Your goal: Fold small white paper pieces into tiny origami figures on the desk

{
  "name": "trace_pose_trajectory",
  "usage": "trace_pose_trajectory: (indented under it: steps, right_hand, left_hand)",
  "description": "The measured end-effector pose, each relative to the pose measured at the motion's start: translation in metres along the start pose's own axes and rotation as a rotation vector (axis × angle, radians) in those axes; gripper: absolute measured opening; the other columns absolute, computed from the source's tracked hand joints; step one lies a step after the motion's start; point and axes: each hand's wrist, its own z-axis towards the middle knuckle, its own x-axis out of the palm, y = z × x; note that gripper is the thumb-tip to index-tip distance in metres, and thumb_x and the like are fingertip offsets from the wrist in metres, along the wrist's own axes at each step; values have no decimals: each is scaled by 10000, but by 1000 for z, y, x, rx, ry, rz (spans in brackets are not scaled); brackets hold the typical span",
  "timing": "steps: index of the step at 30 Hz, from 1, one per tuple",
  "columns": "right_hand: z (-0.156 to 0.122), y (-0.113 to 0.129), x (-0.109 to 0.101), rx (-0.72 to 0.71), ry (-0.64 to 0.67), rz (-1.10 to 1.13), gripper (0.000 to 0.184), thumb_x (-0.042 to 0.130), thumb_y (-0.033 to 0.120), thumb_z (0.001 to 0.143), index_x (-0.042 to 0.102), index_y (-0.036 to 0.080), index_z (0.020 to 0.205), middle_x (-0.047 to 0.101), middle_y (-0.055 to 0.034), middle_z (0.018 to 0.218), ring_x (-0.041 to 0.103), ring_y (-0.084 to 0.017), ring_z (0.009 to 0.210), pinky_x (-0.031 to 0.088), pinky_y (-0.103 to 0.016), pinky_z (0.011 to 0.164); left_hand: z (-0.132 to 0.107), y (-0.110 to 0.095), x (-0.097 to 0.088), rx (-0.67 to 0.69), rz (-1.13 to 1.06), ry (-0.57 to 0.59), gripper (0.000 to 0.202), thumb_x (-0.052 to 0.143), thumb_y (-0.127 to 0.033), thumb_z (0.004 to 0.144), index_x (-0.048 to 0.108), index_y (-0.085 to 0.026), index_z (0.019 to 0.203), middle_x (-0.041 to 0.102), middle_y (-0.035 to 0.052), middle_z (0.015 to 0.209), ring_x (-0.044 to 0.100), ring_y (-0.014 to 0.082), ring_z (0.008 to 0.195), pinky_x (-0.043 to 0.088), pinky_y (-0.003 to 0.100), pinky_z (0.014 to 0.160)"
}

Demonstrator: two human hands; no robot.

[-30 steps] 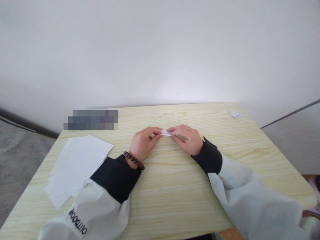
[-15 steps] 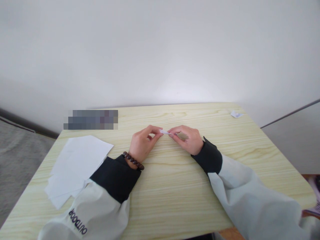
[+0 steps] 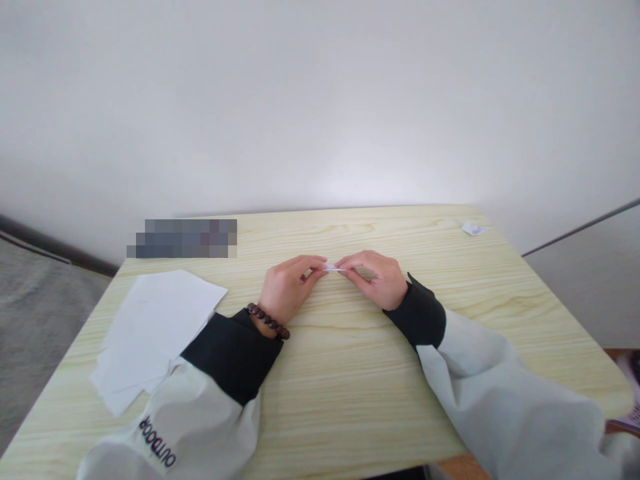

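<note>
A small folded piece of white paper (image 3: 332, 267) is pinched between both hands over the middle of the light wooden table (image 3: 350, 373). My left hand (image 3: 287, 288), with a dark bead bracelet at the wrist, grips its left end with thumb and fingers pressed together. My right hand (image 3: 376, 277) pinches the right end. Both hands rest low on the tabletop, fingertips almost touching. Most of the paper is hidden by the fingers.
A loose stack of white paper sheets (image 3: 155, 330) lies at the table's left side, partly under my left sleeve. A small crumpled white scrap (image 3: 473, 229) sits at the far right corner. A white wall stands behind the table.
The fingertips of both hands have drawn slightly closer together around the small paper; less of it shows now. The arms have stayed in place.
</note>
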Motion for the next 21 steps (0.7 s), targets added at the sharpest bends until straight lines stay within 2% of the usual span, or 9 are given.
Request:
trace_pose_trajectory:
  steps: [4,9,14,21]
  right_hand:
    - [0,-2,0,-31,12,-17,100,516,205,861,610,221,834,718,-21,866,661,-142,791,494,-297,752]
    - [0,0,0,30,-10,-46,91,539,243,857,622,221,830,717,-19,844,660,-142,772,499,-283,746]
    - [0,1,1,104,-22,-38,95,559,262,840,632,204,821,710,-23,787,656,-140,725,509,-260,700]
    - [0,-1,-1,219,-9,120,233,571,255,807,589,182,1027,701,-37,884,654,-139,763,513,-262,730]
  left_hand:
    - [1,-1,-1,-35,-38,7,150,563,-291,810,678,-196,811,717,29,859,632,148,709,488,252,648]
    - [3,-2,-2,-136,-131,-13,177,580,-332,793,682,-188,780,711,22,793,631,154,700,488,245,638]
    - [4,-3,-3,-89,-81,31,176,545,-308,817,667,-182,796,693,25,770,609,148,686,463,247,644]
    - [5,1,-3,-257,-255,-33,202,580,-360,790,650,-171,805,671,12,710,583,126,608,449,227,569]
